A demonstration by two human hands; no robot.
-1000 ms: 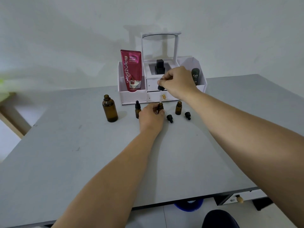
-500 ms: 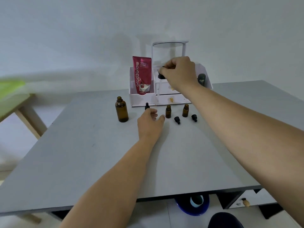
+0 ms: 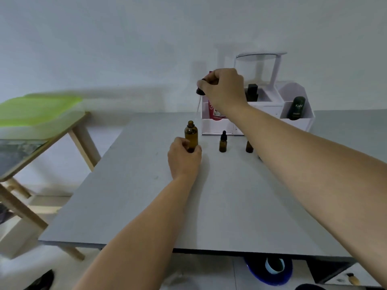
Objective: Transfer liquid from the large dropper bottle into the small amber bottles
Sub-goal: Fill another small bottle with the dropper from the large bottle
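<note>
Currently: right hand [image 3: 225, 88] pinches dropper [image 3: 200, 92]; below it, left hand [image 3: 184, 158] grips large amber bottle [image 3: 191, 133]. Advice: lower plumb, bottle steadied.

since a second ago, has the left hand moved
Yes. The left hand moved left, from in front of the white organizer to the large amber bottle off its left corner, gripping its base.

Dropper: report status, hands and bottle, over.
Left hand grips the large bottle, uncapped, upright. Right hand pinches the dropper, tip above the bottle's mouth, not in. Nothing between tip and mouth.
</note>
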